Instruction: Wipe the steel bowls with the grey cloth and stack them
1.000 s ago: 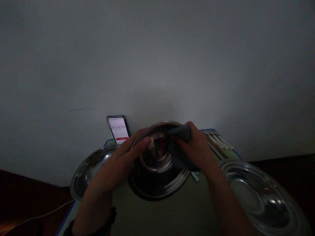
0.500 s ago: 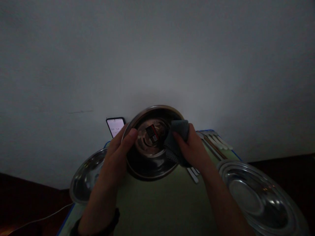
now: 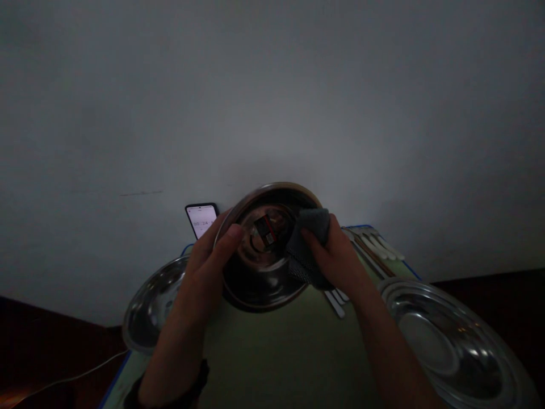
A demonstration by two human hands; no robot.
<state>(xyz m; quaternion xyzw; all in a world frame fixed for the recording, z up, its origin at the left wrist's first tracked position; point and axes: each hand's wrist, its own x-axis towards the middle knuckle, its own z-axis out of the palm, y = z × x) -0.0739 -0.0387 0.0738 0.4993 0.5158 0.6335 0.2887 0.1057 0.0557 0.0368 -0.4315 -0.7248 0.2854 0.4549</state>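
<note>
A shiny metal bowl point(image 3: 264, 287) is held tilted above the table, a dark label with a red stripe point(image 3: 266, 230) on its round base. My left hand point(image 3: 213, 255) grips the left side of the rim, thumb lying over the near face. In my right hand point(image 3: 334, 250) is a folded grey-blue cloth point(image 3: 313, 227), pressed against the right side of the bowl. The fingers behind the bowl and the cloth are hidden.
A metal basin point(image 3: 149, 307) stands at left and a larger one point(image 3: 460, 346) at right on the green table point(image 3: 285, 352). Several white-handled utensils point(image 3: 378, 247) lie at the back right. A phone point(image 3: 200, 218) showing a timer leans against the wall point(image 3: 272, 102).
Little differs. The whole scene has shifted slightly to the right in view, while both hands keep their hold on the bowl and the cloth.
</note>
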